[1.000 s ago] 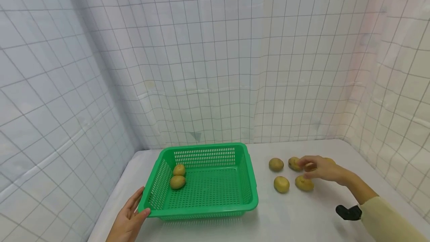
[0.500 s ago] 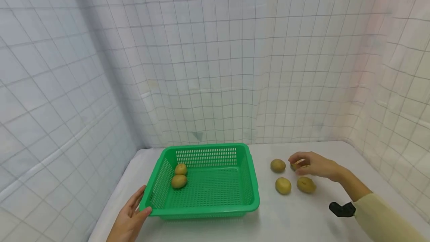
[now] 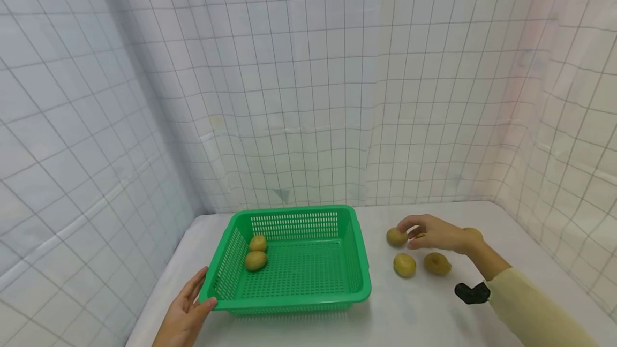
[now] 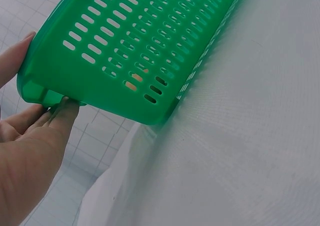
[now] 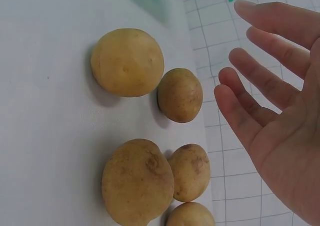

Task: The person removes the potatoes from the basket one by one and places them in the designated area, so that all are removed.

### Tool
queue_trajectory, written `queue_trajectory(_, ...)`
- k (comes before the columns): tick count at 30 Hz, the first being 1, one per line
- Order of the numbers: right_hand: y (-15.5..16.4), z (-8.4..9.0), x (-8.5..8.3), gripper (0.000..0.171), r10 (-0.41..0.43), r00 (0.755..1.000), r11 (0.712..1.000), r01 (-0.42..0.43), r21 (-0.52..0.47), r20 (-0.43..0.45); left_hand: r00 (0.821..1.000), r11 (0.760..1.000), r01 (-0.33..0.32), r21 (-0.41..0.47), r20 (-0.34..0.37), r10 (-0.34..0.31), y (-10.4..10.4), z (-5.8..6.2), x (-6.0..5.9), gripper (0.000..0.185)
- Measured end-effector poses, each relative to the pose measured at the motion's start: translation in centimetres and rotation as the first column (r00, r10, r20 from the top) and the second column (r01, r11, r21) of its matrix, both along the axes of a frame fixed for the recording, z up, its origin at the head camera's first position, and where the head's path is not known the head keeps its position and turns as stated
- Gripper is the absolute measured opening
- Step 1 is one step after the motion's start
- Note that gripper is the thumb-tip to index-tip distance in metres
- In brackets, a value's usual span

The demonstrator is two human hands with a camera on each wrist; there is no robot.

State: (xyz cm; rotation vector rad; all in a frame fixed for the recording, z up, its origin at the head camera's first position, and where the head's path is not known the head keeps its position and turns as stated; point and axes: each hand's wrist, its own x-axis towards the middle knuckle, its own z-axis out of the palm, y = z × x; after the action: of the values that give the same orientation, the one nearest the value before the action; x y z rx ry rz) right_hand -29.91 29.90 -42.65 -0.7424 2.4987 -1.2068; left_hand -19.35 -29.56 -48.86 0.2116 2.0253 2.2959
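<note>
At the left, the left hand (image 3: 185, 315) holds the near left corner of the green slotted plastic basket (image 3: 359, 283), thumb on the rim and fingers (image 4: 62, 117) curled beneath. Two brownish-yellow potatoes (image 3: 256, 253) lie touching in the basket's left part. To the right on the white worktop (image 3: 414, 315), the right hand (image 3: 434, 233) hovers over the loose round potatoes (image 3: 404, 264), fingers (image 5: 260, 80) spread and holding nothing.

A white table (image 3: 424, 315) carries a green basket (image 3: 289, 296) and loose potatoes (image 3: 404, 264).
</note>
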Motion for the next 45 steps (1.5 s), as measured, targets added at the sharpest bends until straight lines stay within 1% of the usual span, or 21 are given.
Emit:
queue_trajectory(7, -1.2, 0.1, -0.6, 0.044, 0.018, 1.0, 1.0, -0.018, -0.009, 0.01, 1.0, 1.0, 0.014, 0.014, -0.013, -0.014, -0.1, -0.1, 0.1, 0.082)
queue_trajectory(12, -2.1, 0.3, -1.2, 0.042, -0.005, 1.0, 1.0, 0.005, 0.027, 0.006, 1.0, 1.0, 0.023, 0.018, -0.015, -0.023, -0.2, -0.1, 0.1, 0.082)
queue_trajectory(18, -3.7, 1.1, -1.5, 0.038, -0.027, 1.0, 0.997, 0.026, 0.076, 0.008, 1.0, 1.0, 0.002, -0.004, -0.001, -0.002, -0.1, 0.0, -0.1, 0.084)
queue_trajectory(25, -5.4, 1.7, -1.9, 0.04, -0.005, 0.999, 0.998, 0.002, 0.066, 0.04, 1.0, 1.0, 0.007, 0.016, -0.007, -0.007, -0.2, -0.1, 0.0, 0.083)
queue_trajectory(33, -6.9, 2.5, -2.5, 0.04, 0.024, 1.0, 0.996, -0.025, 0.089, 0.01, 1.0, 1.0, 0.005, 0.005, -0.011, -0.005, -0.1, -0.1, -0.1, 0.083)
queue_trajectory(39, -8.1, 2.8, -2.6, 0.041, 0.034, 0.999, 0.993, -0.032, 0.11, -0.014, 1.0, 1.0, 0.0, 0.009, -0.013, 0.0, -0.2, -0.3, -0.2, 0.083)
queue_trajectory(42, -8.7, 2.8, -2.7, 0.041, 0.031, 0.999, 0.995, -0.03, 0.1, -0.012, 1.0, 1.0, -0.004, 0.008, -0.016, 0.004, -0.1, -0.3, -0.2, 0.083)
queue_trajectory(45, -9.4, 2.9, -2.8, 0.04, 0.05, 0.999, 0.995, -0.048, 0.092, -0.013, 1.0, 1.0, -0.012, 0.011, -0.013, 0.012, -0.1, -0.3, -0.2, 0.083)
